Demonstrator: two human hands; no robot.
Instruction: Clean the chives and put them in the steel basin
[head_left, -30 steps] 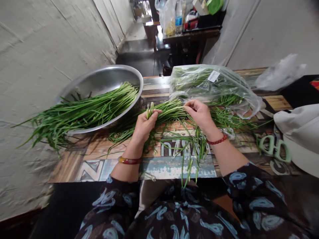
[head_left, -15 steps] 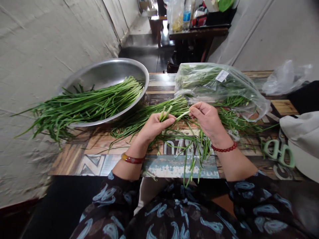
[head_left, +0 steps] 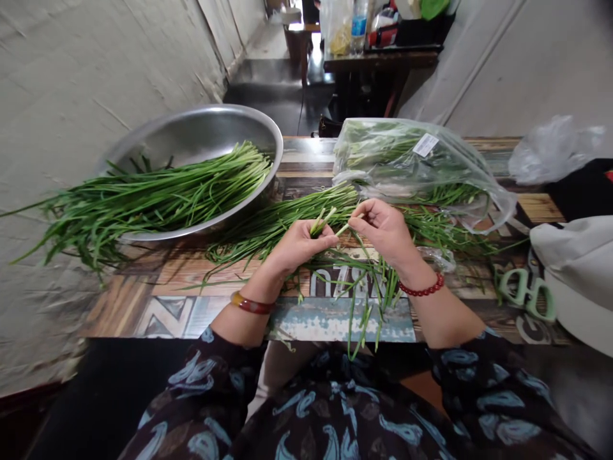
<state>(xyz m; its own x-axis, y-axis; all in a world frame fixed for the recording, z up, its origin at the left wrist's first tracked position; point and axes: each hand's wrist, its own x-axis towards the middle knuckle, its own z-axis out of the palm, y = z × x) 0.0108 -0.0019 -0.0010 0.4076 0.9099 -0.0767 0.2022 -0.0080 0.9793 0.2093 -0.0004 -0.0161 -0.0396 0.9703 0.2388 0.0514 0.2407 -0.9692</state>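
Observation:
My left hand [head_left: 301, 246] is closed around a few garlic chives [head_left: 324, 220], their pale cut ends poking up past the thumb. Close beside it, my right hand [head_left: 385, 233] pinches the pale end of a garlic chive stalk [head_left: 343, 229] that runs from the left fingertips. Behind both hands lies a bunch of garlic chives [head_left: 282, 220] on the wooden table [head_left: 191, 275]. Loose chive leaves and scraps [head_left: 366, 310] spread below the hands, some hanging over the front edge.
A steel basin [head_left: 191, 131] at the left holds a big heap of chives [head_left: 177, 195] overhanging its rim. At the back right lies a clear plastic bag [head_left: 462, 163] of chives. Green-handled scissors [head_left: 527, 291] and a light cap [head_left: 582, 275] sit at the right.
My right hand has moved slightly left, nearer my left hand, and less of the stalk shows between them. The whole view has shifted a little.

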